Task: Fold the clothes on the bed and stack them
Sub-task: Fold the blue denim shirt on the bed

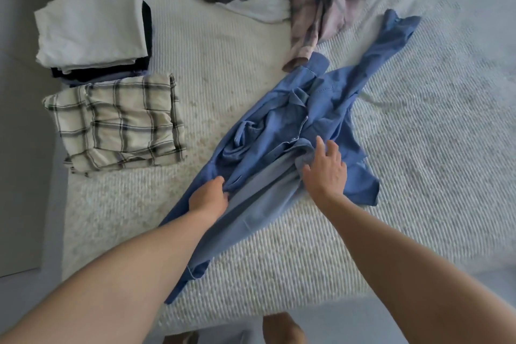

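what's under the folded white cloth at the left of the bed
Under the white cloth lie dark folded clothes, only their edges showing. How many, and what they are, is hidden. The plaid cloth lies beside the stack.

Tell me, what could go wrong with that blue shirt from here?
The blue shirt is bunched and part of it hangs over the edge of the bed, so it might slide off. The left hand pinches only one fold while the right hand has open fingers on the cloth, so creases may get folded in. One sleeve lies close to the pinkish plaid garment and could drag it along.
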